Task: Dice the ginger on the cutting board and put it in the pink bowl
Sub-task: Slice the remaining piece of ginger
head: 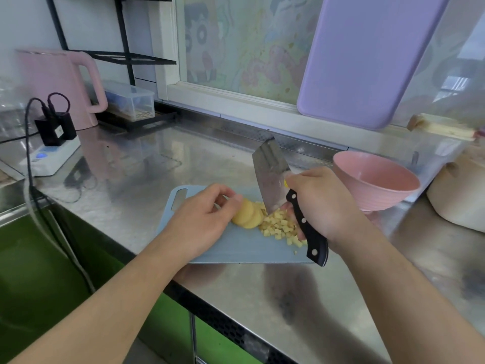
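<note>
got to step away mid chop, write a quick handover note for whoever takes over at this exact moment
Left hand: fingers curled, steadying the stack of ginger slices on the blue cutting board.
Right hand: grips the cleaver by its black handle, blade tip down on the board between the slices and the diced pile.
Done: a heap of diced ginger lies on the board to the right of the slices.
Left: dice the remaining slices, then move all the dice into the pink bowl, which stands on the counter to the right of the board with no ginger visible in it.
</note>
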